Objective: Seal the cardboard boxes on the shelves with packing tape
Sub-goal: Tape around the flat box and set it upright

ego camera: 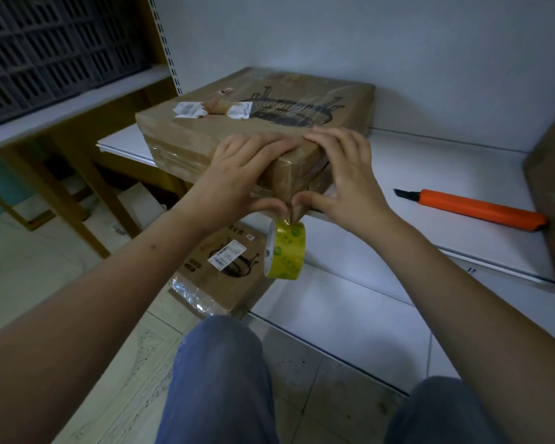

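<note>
Both forearms reach forward and converge on the near corner of the cardboard box, which sits on the white shelf with that corner jutting past the shelf's front edge. The left hand lies palm-down over the box's top edge, fingers spread and curved onto the lid, thumb tucked underneath at the corner. The right hand mirrors it, fingers draped over the top edge, thumb pointing inward below. The two thumb tips meet just under the corner, pinching the strip of tape there, and the yellow tape roll dangles from that strip, hanging free below the shelf's front edge. An orange utility knife lies on the shelf near its front edge, well to the right of the box. A second printed box rests on the tiled floor below, beside the person's knees.
</note>
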